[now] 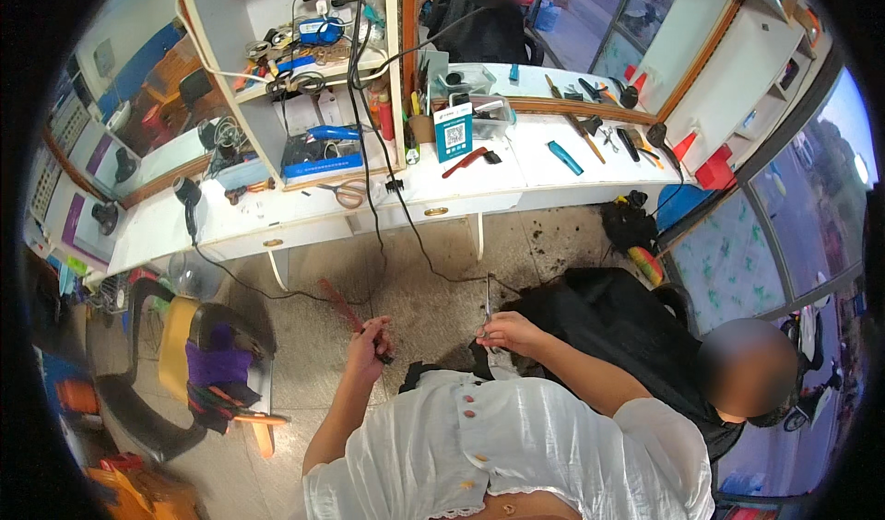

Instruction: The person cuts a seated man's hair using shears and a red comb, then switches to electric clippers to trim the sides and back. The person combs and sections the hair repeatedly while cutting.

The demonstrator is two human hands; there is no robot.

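Note:
My left hand [369, 337] is closed around a red comb [340, 304], which slants up and to the left over the tiled floor. A small dark thing shows at the bottom of that hand; I cannot make it out. In my right hand [513, 333] is a pair of hair scissors [488, 297], blades pointing away from me and seemingly together. Close by on the right sits a person draped in a black cape [608, 349]. Neither the comb nor the scissors touches this person's hair.
Ahead runs a white counter [525, 188] with a turquoise clipper [565, 158], a red-handled razor or comb [466, 161], orange-handled scissors [348, 193] and hair dryers [187, 197]. Black cords [369, 151] hang down to the floor. A chair [152, 372] stands left. Cut hair [550, 243] litters the floor.

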